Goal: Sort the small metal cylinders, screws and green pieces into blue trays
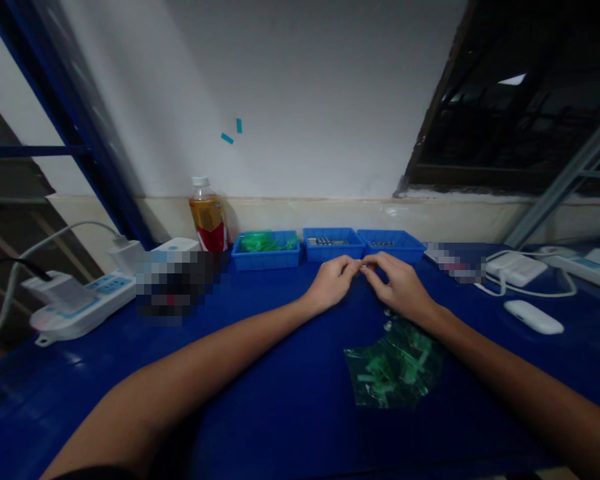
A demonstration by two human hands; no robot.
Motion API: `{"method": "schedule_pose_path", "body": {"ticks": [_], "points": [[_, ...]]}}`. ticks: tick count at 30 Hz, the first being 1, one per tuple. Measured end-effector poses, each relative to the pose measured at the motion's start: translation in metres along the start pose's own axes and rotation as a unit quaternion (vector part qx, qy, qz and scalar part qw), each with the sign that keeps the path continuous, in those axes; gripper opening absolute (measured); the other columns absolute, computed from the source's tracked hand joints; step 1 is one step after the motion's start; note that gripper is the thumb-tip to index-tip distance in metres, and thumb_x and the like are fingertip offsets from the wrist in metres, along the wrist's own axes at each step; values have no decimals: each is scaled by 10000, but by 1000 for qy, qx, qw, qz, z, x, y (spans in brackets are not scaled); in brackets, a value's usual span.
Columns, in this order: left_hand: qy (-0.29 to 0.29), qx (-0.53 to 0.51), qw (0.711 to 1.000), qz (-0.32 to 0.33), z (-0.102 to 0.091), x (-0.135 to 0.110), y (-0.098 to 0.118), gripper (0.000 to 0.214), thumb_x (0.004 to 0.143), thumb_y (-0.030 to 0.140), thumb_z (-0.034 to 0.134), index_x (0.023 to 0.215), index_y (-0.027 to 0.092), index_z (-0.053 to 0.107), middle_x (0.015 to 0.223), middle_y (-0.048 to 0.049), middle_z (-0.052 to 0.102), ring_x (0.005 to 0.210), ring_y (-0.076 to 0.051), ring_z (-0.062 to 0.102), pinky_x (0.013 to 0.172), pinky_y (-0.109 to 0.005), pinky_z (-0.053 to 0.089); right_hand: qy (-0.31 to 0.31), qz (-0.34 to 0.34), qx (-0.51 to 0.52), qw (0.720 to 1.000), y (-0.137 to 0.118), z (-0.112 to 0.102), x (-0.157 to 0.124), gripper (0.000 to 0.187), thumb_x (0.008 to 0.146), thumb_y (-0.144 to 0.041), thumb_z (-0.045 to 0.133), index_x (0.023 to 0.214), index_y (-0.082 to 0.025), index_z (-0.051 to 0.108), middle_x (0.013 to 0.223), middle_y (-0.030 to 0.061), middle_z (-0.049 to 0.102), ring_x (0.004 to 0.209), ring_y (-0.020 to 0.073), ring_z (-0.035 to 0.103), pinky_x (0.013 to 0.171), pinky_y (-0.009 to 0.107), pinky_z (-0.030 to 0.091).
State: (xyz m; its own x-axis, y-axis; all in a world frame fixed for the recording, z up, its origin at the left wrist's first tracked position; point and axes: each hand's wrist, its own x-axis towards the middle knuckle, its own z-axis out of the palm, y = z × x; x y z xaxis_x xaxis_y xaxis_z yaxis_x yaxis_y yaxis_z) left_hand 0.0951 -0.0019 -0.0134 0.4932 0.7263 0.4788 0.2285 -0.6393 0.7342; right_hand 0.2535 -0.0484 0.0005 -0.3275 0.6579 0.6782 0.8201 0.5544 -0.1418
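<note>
My left hand [333,282] and my right hand [399,283] meet fingertip to fingertip over the blue table [260,373], just in front of the trays. Both pinch one tiny pale part [364,267], too small to name. Under my right forearm lies a heap of small clear bags with green pieces [395,367]. Behind the hands stands a row of three blue trays: the left tray [265,251] holds green bags, the middle tray [333,244] and the right tray [391,245] hold small grey metal parts.
A drink bottle with a red label [209,217] stands left of the trays by the wall. A white power strip with plugs [75,300] lies at far left. White chargers, cables and a white oval device [533,316] lie at right.
</note>
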Motion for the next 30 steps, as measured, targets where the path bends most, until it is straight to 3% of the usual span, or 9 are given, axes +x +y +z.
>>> {"method": "schedule_pose_path", "body": {"ticks": [3, 5, 8, 10, 14, 21, 26, 30], "points": [[-19, 38, 999, 26, 0, -5, 5, 323, 949, 303, 340, 911, 130, 610, 879, -55, 639, 843, -163, 580, 775, -270, 439, 29, 25, -12, 999, 15, -11, 9, 173, 889, -285, 461, 899, -182, 599, 832, 66, 652, 775, 192, 608, 727, 307, 458], [-59, 97, 989, 95, 0, -11, 12, 261, 912, 257, 427, 1089, 143, 582, 1030, -77, 625, 940, -183, 564, 835, -296, 427, 55, 68, -44, 995, 39, -23, 19, 186, 868, -294, 480, 881, -174, 621, 830, 72, 664, 765, 198, 614, 711, 306, 461], [-171, 202, 937, 230, -1, -20, 22, 386, 869, 173, 465, 1248, 235, 505, 1225, -59, 558, 1041, -213, 527, 851, -334, 410, 56, 184, -101, 976, 90, -41, 36, 194, 813, -269, 518, 865, -145, 658, 792, 90, 688, 721, 209, 628, 669, 299, 465], [-233, 238, 903, 272, -1, -22, 26, 413, 861, 130, 444, 1239, 278, 518, 1269, -32, 540, 1055, -217, 523, 826, -332, 410, 9, 257, -150, 955, 124, -50, 45, 227, 796, -226, 511, 907, -119, 677, 831, 117, 706, 752, 223, 645, 670, 296, 466], [-250, 245, 898, 267, 1, -20, 23, 344, 883, 130, 429, 1181, 239, 561, 1206, -48, 576, 1022, -196, 539, 842, -314, 412, -94, 268, -194, 939, 163, -53, 55, 248, 756, -151, 513, 898, -100, 710, 876, 134, 718, 785, 229, 656, 686, 285, 461], [-223, 222, 915, 252, 1, -18, 18, 205, 900, 137, 428, 1018, 156, 594, 993, -75, 612, 924, -182, 556, 850, -295, 428, -242, 221, -221, 919, 180, -28, 75, 136, 630, -103, 620, 691, -140, 737, 743, 97, 695, 711, 204, 625, 658, 271, 436], [-206, 214, 931, 214, -1, -21, 22, 270, 890, 93, 410, 1123, 172, 518, 1003, -71, 588, 907, -178, 568, 811, -287, 462, -267, 214, -250, 906, 192, -11, 84, 99, 536, -145, 713, 632, -159, 732, 894, 112, 659, 838, 211, 596, 738, 268, 442], [-187, 207, 943, 180, -1, -22, 20, 312, 902, 108, 387, 1187, 205, 469, 1071, -67, 564, 879, -171, 590, 771, -281, 481, -274, 224, -251, 901, 196, -5, 82, 48, 530, -157, 726, 576, -163, 717, 806, 93, 658, 756, 195, 607, 704, 260, 456]]}}
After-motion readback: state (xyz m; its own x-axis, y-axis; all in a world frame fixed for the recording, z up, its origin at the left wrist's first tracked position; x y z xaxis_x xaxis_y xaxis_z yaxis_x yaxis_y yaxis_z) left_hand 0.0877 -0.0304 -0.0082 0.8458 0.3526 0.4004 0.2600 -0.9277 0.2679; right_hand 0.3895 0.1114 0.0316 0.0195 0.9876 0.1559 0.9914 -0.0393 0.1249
